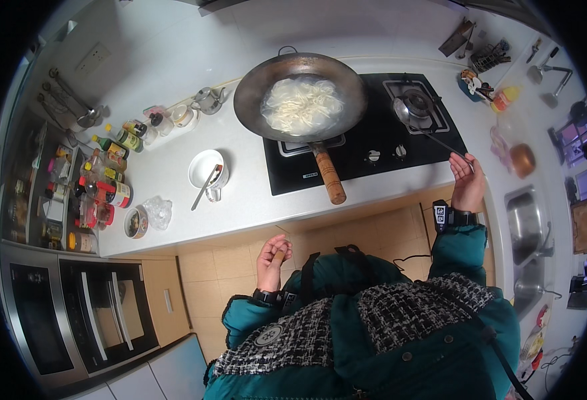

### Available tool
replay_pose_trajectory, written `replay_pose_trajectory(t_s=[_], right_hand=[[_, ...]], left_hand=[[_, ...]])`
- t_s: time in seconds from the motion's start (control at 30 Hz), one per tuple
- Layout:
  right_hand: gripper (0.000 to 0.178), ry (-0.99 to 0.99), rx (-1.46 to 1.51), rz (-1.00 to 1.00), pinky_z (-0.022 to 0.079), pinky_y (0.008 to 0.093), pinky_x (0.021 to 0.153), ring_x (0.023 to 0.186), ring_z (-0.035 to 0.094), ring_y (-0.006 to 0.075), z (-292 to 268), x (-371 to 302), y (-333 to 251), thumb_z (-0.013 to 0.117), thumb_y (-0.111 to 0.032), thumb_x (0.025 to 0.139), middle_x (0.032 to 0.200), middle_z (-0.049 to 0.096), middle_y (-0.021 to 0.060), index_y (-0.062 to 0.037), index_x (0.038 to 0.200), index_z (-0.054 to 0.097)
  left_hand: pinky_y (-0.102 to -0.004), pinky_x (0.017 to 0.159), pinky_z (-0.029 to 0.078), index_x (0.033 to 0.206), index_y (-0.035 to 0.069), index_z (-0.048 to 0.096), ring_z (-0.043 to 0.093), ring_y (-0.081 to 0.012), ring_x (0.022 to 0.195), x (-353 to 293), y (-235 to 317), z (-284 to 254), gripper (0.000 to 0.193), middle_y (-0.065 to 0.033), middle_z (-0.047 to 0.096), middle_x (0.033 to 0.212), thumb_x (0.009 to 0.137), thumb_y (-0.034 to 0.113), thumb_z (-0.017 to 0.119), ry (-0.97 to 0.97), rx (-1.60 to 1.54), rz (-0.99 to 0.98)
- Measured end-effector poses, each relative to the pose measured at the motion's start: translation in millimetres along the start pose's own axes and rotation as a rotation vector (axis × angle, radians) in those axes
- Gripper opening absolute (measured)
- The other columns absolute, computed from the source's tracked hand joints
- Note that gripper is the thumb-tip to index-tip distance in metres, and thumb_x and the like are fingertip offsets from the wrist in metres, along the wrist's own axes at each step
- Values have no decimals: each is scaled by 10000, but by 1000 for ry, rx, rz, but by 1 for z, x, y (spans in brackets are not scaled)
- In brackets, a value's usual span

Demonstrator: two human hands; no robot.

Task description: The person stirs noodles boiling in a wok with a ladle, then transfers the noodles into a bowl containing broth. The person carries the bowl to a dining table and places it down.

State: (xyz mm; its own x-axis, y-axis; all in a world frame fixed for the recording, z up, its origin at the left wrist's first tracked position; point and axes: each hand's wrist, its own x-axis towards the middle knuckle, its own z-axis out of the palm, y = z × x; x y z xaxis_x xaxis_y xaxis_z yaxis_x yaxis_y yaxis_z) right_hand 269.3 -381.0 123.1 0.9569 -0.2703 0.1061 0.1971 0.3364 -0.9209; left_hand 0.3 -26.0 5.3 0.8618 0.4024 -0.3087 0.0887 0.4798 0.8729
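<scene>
My right hand is closed round the end of a metal ladle's long handle. The ladle's bowl lies over the right burner. On the left burner sits a large wok with a wooden handle pointing toward me. Pale noodles are heaped in whitish liquid inside it. In front of the counter edge, my left hand hangs with its fingers curled in, touching nothing on the counter. A brown strip, perhaps a bandage, shows on one of its fingers.
Left of the stove stands a white bowl with a spoon across it. Bottles and jars crowd the far left, near a plastic bag and a small patterned bowl. A sink lies at the right.
</scene>
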Motion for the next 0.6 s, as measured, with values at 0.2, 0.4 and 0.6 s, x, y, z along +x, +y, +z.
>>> replay_pose_trajectory(t_s=[0.2, 0.4, 0.6], right_hand=[[322, -11, 1, 9, 490, 319, 839, 908, 655, 275, 1, -1, 1, 383, -251, 981, 998, 649, 256, 29, 1082, 506], [318, -30, 5, 6, 496, 314, 828, 904, 657, 273, 1, -2, 5, 387, -253, 981, 994, 651, 254, 22, 1079, 514], [315, -43, 9, 13, 498, 310, 821, 896, 659, 271, 4, -4, 5, 392, -254, 981, 985, 653, 250, 20, 1083, 512]], left_hand=[[-218, 758, 454, 1162, 41, 563, 565, -82, 824, -1, 0, 1, 228, -30, 626, 951, 939, 82, 537, 3, 3, -1], [-218, 762, 454, 1170, 48, 563, 565, -82, 826, -2, -1, 0, 235, -27, 623, 952, 940, 85, 537, 4, 11, -2], [-219, 767, 454, 1174, 48, 562, 565, -83, 831, -5, -1, -1, 238, -26, 624, 955, 939, 77, 531, 7, 8, -3]])
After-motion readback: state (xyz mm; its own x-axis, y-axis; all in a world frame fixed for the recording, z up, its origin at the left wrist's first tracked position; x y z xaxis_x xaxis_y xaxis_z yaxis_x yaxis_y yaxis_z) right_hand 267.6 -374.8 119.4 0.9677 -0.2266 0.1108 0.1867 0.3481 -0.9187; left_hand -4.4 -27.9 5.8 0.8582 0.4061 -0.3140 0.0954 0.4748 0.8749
